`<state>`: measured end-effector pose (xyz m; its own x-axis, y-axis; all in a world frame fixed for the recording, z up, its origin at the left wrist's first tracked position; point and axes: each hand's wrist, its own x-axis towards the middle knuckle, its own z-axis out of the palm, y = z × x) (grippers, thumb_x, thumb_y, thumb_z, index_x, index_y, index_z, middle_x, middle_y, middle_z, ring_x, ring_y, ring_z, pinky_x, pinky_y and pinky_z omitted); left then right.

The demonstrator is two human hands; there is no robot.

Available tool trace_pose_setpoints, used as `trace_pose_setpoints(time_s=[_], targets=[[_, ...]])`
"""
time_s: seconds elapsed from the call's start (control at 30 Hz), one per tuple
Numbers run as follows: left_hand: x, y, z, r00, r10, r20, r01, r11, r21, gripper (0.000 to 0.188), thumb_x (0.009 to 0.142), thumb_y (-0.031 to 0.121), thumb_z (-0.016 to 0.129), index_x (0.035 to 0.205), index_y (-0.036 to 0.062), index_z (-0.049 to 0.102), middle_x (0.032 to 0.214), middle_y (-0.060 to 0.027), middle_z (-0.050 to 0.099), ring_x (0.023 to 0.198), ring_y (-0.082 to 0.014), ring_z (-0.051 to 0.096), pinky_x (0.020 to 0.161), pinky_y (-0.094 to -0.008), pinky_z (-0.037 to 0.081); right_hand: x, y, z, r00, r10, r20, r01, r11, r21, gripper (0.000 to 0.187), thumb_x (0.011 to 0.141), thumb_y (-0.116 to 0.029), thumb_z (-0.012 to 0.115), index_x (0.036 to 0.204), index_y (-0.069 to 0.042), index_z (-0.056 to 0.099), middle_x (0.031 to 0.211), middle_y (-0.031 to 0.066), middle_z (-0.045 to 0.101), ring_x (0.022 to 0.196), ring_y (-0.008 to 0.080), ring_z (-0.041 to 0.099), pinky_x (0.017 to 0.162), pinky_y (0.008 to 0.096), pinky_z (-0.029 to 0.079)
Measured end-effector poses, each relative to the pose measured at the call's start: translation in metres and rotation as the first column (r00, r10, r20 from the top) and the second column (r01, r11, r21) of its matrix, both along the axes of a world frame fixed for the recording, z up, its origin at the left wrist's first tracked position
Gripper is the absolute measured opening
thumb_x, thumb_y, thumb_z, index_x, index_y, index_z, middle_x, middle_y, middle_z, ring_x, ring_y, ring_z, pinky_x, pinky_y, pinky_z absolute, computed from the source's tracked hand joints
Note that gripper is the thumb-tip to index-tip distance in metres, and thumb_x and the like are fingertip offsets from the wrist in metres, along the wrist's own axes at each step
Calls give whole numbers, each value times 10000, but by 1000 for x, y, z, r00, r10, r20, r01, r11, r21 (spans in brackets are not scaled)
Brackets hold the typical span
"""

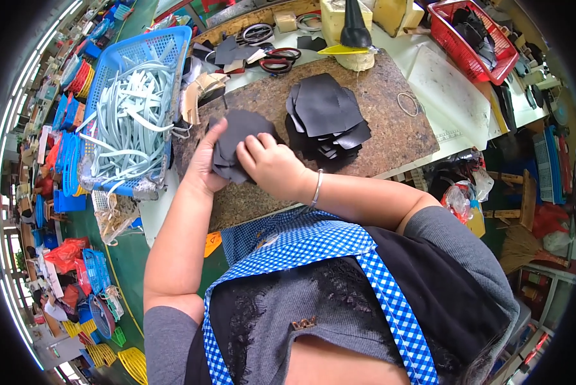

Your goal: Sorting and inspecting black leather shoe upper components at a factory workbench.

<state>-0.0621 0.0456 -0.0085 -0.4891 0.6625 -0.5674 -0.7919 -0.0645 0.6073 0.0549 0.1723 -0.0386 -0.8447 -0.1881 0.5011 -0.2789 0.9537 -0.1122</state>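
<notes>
A stack of thin black cut pieces [241,126] rests in my left hand [206,160], its thumb up along the left side and its fingers under the stack. My right hand [273,165] lies over the stack's right edge, fingers curled onto the top pieces. Just to the right, a second, taller pile of black pieces [324,108] sits loosely fanned on the brown speckled board [394,122]. Whether the right fingers pinch a single piece is hidden.
At the left stands a blue basket [180,48] full of pale blue strips [130,119]. Red-handled scissors [279,61], a black-nozzled bottle [355,29] and a yellowish block [334,22] line the back. A rubber band [408,104] lies right, below a red basket [451,48].
</notes>
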Motion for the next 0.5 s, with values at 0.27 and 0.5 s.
trace_pose_setpoints(time_s=[0.27,0.5], targets=[[35,-28,-29,984,177,-12,-176,984,17,417,824,193,589,1183,-13,537,1108,-139,618,1041,-242,596,954,-383,451,29,27,7,940,309,-143,-340,875,-344,503,730,-65,592,1205,54,482,1203,231,510,1186,360,478,989,414,414],[64,-98,-17,945,147,-293,32,849,528,795,798,392,557,1405,-41,279,1424,-186,352,1284,-368,377,1073,-499,303,114,250,-29,852,-512,-111,412,786,-460,322,691,-131,763,974,-76,620,957,75,633,905,278,610,805,397,502]])
